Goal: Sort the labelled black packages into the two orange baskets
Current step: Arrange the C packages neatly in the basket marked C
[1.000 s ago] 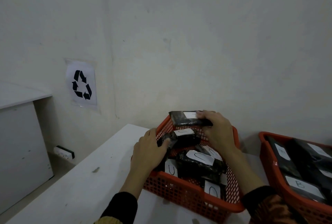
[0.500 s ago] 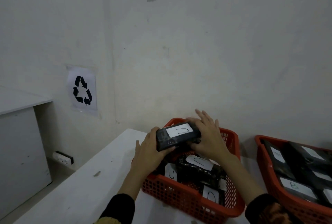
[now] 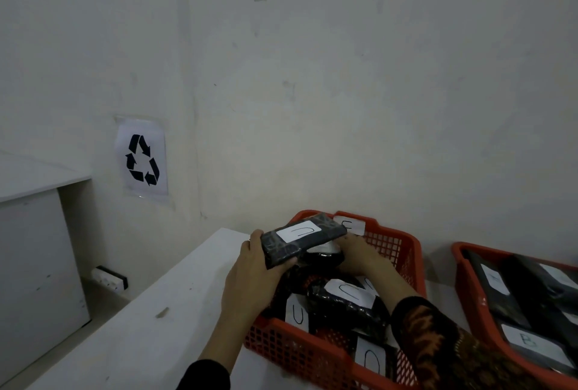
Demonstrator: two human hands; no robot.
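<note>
My left hand (image 3: 250,277) grips the near end of a black package (image 3: 301,241) labelled U, held above the left orange basket (image 3: 403,252). My right hand (image 3: 359,253) reaches beneath that package inside the basket; its finger state cannot be determined. The second basket (image 3: 469,292) sits to the right.

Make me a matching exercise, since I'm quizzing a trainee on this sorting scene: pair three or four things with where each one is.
Things:
1. held package
2. B-labelled package
3. recycling sign
4. wall socket

Places:
a. low on the wall beside the table
b. in the right basket
c. gripped by the left hand over the left basket
d. taped up on the wall

Pairs: 1-c, 2-b, 3-d, 4-a
</note>
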